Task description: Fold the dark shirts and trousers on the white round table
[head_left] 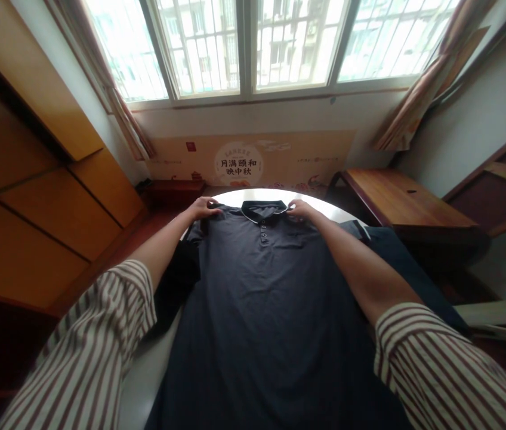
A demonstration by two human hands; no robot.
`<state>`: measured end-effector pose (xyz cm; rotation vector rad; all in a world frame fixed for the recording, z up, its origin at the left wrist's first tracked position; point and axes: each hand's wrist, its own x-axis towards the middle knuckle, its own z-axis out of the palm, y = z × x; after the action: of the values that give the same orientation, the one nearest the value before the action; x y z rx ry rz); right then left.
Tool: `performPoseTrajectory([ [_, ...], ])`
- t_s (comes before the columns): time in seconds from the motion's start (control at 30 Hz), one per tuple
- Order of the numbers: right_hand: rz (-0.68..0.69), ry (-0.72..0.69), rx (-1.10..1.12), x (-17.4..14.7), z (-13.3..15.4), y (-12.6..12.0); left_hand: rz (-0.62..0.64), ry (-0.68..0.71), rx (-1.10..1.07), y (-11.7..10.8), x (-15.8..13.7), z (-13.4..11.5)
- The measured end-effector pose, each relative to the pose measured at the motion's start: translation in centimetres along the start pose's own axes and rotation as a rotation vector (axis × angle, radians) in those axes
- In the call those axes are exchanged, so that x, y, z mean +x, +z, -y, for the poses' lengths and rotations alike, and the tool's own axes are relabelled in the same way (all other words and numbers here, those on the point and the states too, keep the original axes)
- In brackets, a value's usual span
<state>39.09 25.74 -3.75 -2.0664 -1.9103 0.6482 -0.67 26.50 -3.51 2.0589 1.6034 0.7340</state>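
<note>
A dark navy polo shirt (262, 298) lies spread face up on a white round table (244, 196), collar at the far end, buttons and a chest pocket showing. My left hand (202, 209) pinches the shirt's left shoulder beside the collar. My right hand (300, 209) grips the right shoulder on the collar's other side. Both arms reach forward over the shirt in striped sleeves.
A wooden side table (396, 200) stands at the right of the round table. Wooden cabinets (33, 197) line the left wall. A printed cardboard panel (253, 160) leans under the window. More dark cloth (396, 251) hangs off the table's right side.
</note>
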Motion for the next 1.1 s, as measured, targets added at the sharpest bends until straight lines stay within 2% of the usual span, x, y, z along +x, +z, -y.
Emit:
performPoseTrajectory([
  [0.07,-0.058,-0.014,-0.035,0.5,-0.2,0.4,0.106,-0.098,0.016,-1.3,0.2,0.4],
  [0.13,-0.125,-0.024,-0.065,0.8,-0.6,0.6,0.156,-0.153,-0.052,-2.2,0.1,0.8],
  [0.27,-0.217,-0.021,-0.096,1.0,-1.2,0.9,0.058,-0.122,-0.258,-2.1,-0.4,0.8],
  [0.37,-0.239,-0.042,-0.118,0.9,-1.4,1.3,0.007,-0.11,-0.245,-1.6,-0.6,0.7],
  [0.5,-0.224,-0.1,-0.16,0.9,-1.8,2.0,0.14,-0.135,-0.147,-2.1,-0.2,1.9],
  [0.57,-0.211,-0.121,-0.182,0.9,-2.0,2.2,0.164,-0.133,-0.037,-2.5,0.2,2.7],
  [0.73,-0.146,-0.136,-0.227,0.1,-2.5,2.2,-0.005,-0.093,0.208,-3.1,0.9,3.4],
  [0.9,-0.101,-0.11,-0.239,-0.9,-2.4,1.5,-0.098,-0.235,0.484,-3.2,0.7,2.7],
  [0.97,-0.106,-0.074,-0.237,-0.9,-2.3,0.4,-0.115,-0.248,0.53,-2.9,0.6,2.1],
  [1.1,-0.132,0.053,-0.218,-1.0,-3.3,-3.0,-0.066,-0.156,0.491,-1.6,1.0,0.0],
])
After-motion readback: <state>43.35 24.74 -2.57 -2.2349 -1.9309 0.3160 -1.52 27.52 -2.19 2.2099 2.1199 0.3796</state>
